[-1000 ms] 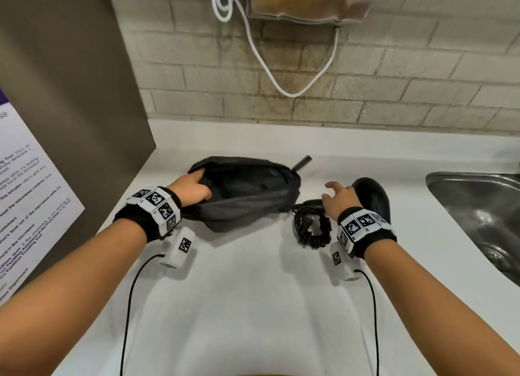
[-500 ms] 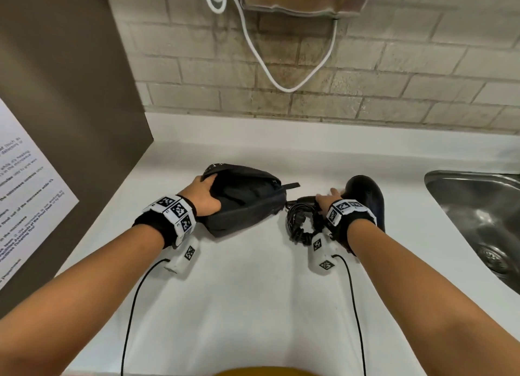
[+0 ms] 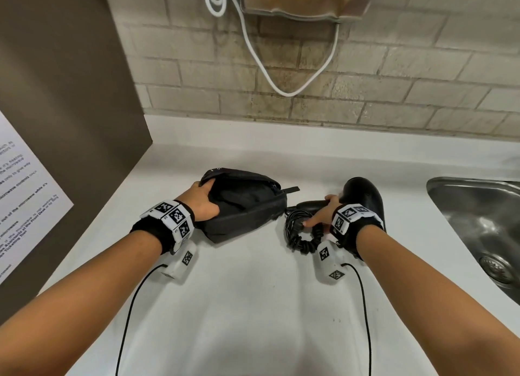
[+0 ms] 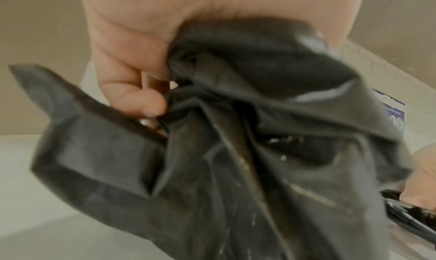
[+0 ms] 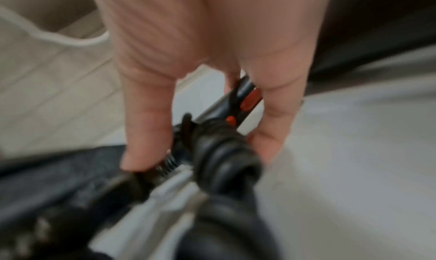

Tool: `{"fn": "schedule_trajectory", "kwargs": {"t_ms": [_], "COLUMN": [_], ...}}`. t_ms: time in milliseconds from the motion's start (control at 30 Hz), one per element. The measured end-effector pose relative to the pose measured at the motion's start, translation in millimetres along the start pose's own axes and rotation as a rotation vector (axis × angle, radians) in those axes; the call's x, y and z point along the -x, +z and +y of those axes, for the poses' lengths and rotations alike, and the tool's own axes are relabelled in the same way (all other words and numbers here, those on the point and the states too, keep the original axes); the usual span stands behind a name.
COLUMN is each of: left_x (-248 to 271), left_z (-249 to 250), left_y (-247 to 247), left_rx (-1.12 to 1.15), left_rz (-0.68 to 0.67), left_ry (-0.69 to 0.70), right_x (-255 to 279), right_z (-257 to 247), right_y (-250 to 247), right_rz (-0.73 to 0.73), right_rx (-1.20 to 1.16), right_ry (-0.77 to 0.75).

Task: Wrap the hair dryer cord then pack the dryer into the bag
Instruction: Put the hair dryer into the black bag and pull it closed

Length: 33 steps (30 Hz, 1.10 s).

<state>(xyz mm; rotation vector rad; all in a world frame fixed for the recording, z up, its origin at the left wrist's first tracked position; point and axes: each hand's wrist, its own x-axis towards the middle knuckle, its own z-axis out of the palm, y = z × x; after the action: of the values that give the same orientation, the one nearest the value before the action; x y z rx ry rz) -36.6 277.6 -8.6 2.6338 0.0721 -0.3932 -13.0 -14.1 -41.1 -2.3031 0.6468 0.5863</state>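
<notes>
Nearest, two forearms reaching out over the white desk [image 3: 253, 305], each wrist strapped with a black band carrying checkered markers and a white camera block trailing a thin black wire.

Further out on the left, the left hand [image 3: 201, 204] clenched on the near-left edge of the black fabric bag [image 3: 247, 209], thumb tucked into the mouth and fingers bunching the cloth, as seen up close from the left wrist [image 4: 132, 73]. Bag lying on its side on the desk, mouth held open, a short strap tab poking out at its far right corner.

Just right of the bag, the wrapped black cord [image 3: 302, 233] in a tight coil on the desk, touching the right hand [image 3: 323, 215]. That hand grasping the black hair dryer [image 3: 363, 195] by its handle, fingers curled over the top and thumb stretched along the coil; from the right wrist, blurred, thumb and finger either side of the handle with red switches showing [image 5: 247, 103]. Dryer body resting on the desk just beyond the hand, outside the bag.

Far right, a steel sink [image 3: 478, 207]. Far back, a tiled wall [image 3: 394, 88] with a white cable [image 3: 270, 77] looping down; on the left, a brown panel [image 3: 70, 108] bearing a printed notice [image 3: 19, 201].
</notes>
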Motion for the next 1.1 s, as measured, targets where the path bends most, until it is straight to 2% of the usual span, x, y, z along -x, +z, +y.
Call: {"fn": "schedule_trajectory", "kwargs": {"t_ms": [67,133,233,333,433,600,700,800,900,1033,1100], "left_x": [0.3,0.1,0.2,0.6,2.0,1.2,-1.0,-2.9,-4.3,-5.2,-4.1], "left_z": [2.0,2.7,3.0,4.5,7.2,8.1,5.6,4.6,5.9,9.3,12.7], "left_y": [1.4,2.5,2.9,4.4,5.7,4.1,3.7,2.1,0.1,-1.9,-2.4], "left_rx": [0.004,0.003,0.000,-0.002,-0.004,-0.007,0.002,0.010,0.021,0.042,0.037], "left_rz": [0.009,0.017,0.016,0.017,0.016,0.003,-0.010,-0.011,-0.006,-0.008,-0.023], "left_ry": [0.005,0.002,-0.009,-0.015,-0.013,-0.012,-0.020,-0.027,-0.034,-0.007,-0.003], "right_x": [2.6,11.4,19.0,19.9,19.0,22.3,17.1,-4.0,-6.6,12.2,23.6], "right_z": [-2.2,-6.2,-8.6,-11.5,-19.5,-25.1,-27.5,-24.3,-22.5,-37.1,-47.2], "right_y": [-0.4,-3.6,-6.9,-1.1,3.2,-6.7,-9.6,-14.0,-30.8,-60.8,-73.1], "right_rz": [0.012,0.027,0.117,0.201,0.135,0.054,0.070,0.091,0.196,0.386,0.477], "right_rx": [0.162,0.441,0.798,0.978,1.121,1.149,1.178,1.009,0.800,0.589,0.438], "right_ry": [-0.001,-0.031,-0.179,-0.252,-0.243,-0.236,-0.249,-0.288,-0.349,-0.377,-0.440]}}
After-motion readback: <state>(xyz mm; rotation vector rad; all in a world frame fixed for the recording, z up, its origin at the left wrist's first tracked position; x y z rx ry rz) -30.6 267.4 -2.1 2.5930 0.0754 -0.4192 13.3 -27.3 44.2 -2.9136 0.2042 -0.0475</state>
